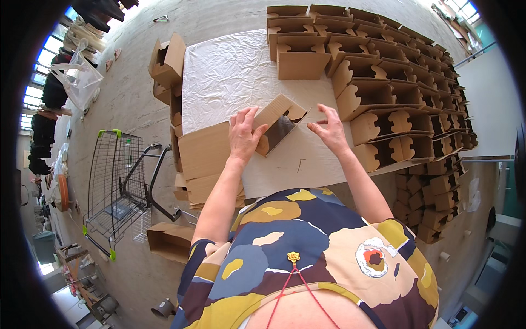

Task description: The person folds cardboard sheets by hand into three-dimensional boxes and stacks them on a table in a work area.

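A small brown cardboard box (281, 107) with a dark opening and cut-out flaps sits at an angle on the table in front of me. My left hand (244, 134) is at its left side, thumb and fingers around the near-left corner. Just off the box's right side is my right hand (330, 130), its fingers curved and apart with nothing between them. Flat cardboard sheets (205, 151) lie stacked beside my left forearm.
Rows of open cardboard boxes (378, 93) with notched flaps fill the table's right side. White crinkled sheeting (224, 71) covers its far left. More boxes stand at the left edge (169, 60) and on the floor at right (433, 197). A wire shopping cart (118, 186) is on the left.
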The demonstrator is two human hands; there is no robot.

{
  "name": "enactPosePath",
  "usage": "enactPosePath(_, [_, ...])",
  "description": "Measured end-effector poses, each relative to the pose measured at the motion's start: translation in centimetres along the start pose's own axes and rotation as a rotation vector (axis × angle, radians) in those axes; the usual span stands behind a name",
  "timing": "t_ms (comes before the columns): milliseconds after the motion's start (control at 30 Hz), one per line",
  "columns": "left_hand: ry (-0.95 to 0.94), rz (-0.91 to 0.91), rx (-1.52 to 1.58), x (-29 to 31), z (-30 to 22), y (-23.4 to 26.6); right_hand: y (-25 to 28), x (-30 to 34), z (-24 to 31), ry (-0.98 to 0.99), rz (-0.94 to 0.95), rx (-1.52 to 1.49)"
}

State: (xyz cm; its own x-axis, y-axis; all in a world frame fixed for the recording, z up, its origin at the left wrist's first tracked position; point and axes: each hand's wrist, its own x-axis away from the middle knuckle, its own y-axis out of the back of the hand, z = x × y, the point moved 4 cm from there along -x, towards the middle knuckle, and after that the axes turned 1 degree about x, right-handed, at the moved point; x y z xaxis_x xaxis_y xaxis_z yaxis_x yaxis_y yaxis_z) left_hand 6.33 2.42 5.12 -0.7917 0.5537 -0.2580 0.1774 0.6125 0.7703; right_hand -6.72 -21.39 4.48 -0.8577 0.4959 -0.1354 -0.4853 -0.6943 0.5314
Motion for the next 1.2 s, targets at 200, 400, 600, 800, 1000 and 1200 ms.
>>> enactPosePath(200, [0.094, -0.354, 0.244, 2.6, 0.8, 1.4, -1.3, -1.6, -0.1, -0.045, 0.218, -0.173])
enactPosePath(400, [0.464, -0.435, 0.751, 8.1, 4.0, 0.8, -1.5, -1.5, -1.8, -0.138, 0.309, -0.35])
enactPosePath(600, [0.227, -0.19, 0.403, 6.0, -0.2, 1.5, -1.9, -0.5, -2.6, -0.112, 0.401, -0.305])
enactPosePath(800, [0.057, -0.004, 0.151, 4.3, 0.5, 1.4, -1.2, -0.4, -0.6, 0.027, 0.304, -0.274])
enactPosePath(1000, [0.013, 0.053, 0.29, 5.3, 1.0, 2.4, -1.9, -1.0, -1.2, -0.094, 0.382, -0.248])
enactPosePath(1200, [-0.053, 0.043, 0.152, 6.3, -0.2, 2.7, -2.6, -2.0, -1.9, -0.144, 0.306, -0.09])
